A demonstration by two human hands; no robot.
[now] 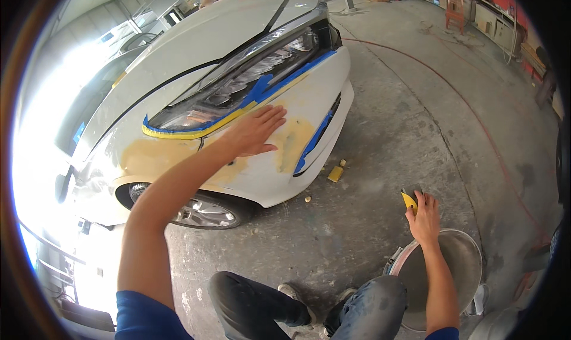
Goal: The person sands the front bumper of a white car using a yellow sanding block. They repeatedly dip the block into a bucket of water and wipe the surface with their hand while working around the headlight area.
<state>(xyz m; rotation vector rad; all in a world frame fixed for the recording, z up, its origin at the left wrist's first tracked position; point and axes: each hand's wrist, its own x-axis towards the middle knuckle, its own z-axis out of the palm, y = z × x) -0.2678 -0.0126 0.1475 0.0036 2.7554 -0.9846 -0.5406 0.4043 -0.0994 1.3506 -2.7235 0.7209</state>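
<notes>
The front corner of a white car fills the middle, its bumper patched with tan filler. My left hand lies flat against the bumper just below the headlight, fingers stretched out and holding nothing. Blue and yellow masking tape runs along the headlight's lower edge, and blue tape lines the lower opening. Off to the right, my right hand is closed on a small yellow and dark grey sanding pad, apart from the car and above the rim of a large round bucket.
On the floor beside the bumper lie a yellow block and small crumbs. A red hose curves across the concrete on the right. A red stool and a workbench stand far right. My knees are bent between bucket and car.
</notes>
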